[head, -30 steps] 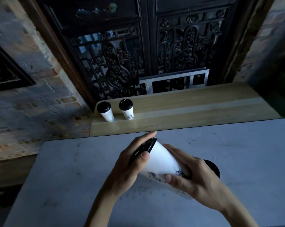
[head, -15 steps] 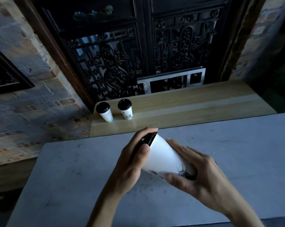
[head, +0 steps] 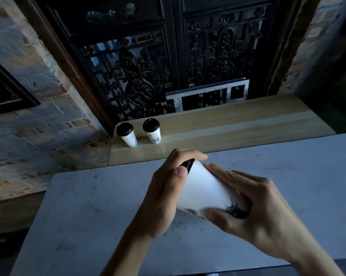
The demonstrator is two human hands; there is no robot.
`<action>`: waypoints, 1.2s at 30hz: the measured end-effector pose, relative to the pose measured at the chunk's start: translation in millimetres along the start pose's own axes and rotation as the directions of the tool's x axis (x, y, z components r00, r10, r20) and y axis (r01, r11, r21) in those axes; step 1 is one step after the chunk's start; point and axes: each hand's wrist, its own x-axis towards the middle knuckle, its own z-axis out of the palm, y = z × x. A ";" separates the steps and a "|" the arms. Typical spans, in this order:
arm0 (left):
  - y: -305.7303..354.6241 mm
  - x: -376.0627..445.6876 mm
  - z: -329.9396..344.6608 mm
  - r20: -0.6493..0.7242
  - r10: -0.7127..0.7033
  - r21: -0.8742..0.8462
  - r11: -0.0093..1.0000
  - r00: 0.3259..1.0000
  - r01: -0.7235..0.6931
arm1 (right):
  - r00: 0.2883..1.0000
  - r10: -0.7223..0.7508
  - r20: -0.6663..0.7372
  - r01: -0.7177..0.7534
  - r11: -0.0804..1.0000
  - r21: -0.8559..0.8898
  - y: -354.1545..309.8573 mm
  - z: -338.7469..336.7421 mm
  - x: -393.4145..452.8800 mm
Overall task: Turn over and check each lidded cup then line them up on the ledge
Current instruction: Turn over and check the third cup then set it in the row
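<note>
i read this as old-style café front: white paper takeaway cups with black lids (head: pixel 126 134) on pale wooden ledge (head: pixel 237 124), dark carved lattice door panels (head: pixel 140 80), weathered brick wall (head: pixel 38 116).

Since a second ago I have tipped the cup (head: pixel 203 188) further, its lid (head: pixel 188 166) now almost hidden under my left hand (head: pixel 164 198); my right hand (head: pixel 253 212) now covers the second lid behind.
</note>
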 end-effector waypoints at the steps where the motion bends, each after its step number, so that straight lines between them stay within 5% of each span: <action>1: -0.5 2.5 -0.1 0.005 -0.001 -0.003 1.000 1.000 0.001 | 1.000 0.017 -0.006 -0.017 1.000 0.010 0.4 0.6 1.3; 8: -1.2 18.0 -4.6 0.041 -0.059 -0.016 0.998 0.997 0.060 | 0.989 0.126 0.074 -0.145 0.916 0.375 6.4 10.6 4.6; 13: -4.5 25.0 -5.9 -0.173 -0.012 -0.110 0.994 0.985 -0.008 | 0.976 0.179 0.127 -0.220 0.812 0.541 0.8 12.8 6.9; 17: -7.6 27.5 -7.5 -0.212 0.000 -0.192 0.980 0.977 -0.042 | 0.948 0.250 0.199 -0.319 0.731 0.604 -5.7 15.2 10.5; 19: -6.9 27.7 -6.5 -0.205 -0.029 -0.282 0.959 0.978 -0.031 | 0.930 0.268 0.251 -0.365 0.596 0.716 -8.1 16.5 11.1; 22: -3.0 27.8 -4.0 -0.172 -0.096 -0.438 0.899 0.980 0.012 | 0.875 0.194 0.443 -0.478 0.213 0.852 -13.0 19.1 12.5; 24: -3.7 28.7 -3.8 -0.177 -0.138 -0.440 0.897 0.975 0.047 | 0.860 0.140 0.491 -0.507 0.119 0.853 -11.3 23.8 13.0; 25: -4.6 29.4 -4.2 -0.191 -0.156 -0.431 0.900 0.969 0.060 | 0.869 0.154 0.471 -0.492 0.147 0.858 -11.2 24.4 13.5; 28: -6.1 30.8 -6.8 -0.222 -0.169 -0.276 0.955 0.960 0.104 | 0.915 0.320 0.248 -0.390 0.532 0.752 -11.7 24.9 13.1; 30: -4.0 32.6 -7.4 -0.208 -0.158 -0.156 0.980 0.965 0.127 | 0.937 0.318 0.142 -0.329 0.676 0.659 -14.5 26.3 14.7; 34: -6.4 36.6 -6.0 -0.192 -0.168 -0.143 0.979 0.967 0.142 | 0.968 0.233 0.090 -0.237 0.739 0.631 -19.5 34.2 19.6; 36: -7.3 36.2 -4.4 -0.195 -0.178 -0.205 0.969 0.964 0.138 | 0.956 0.275 0.106 -0.271 0.681 0.680 -18.9 31.9 19.4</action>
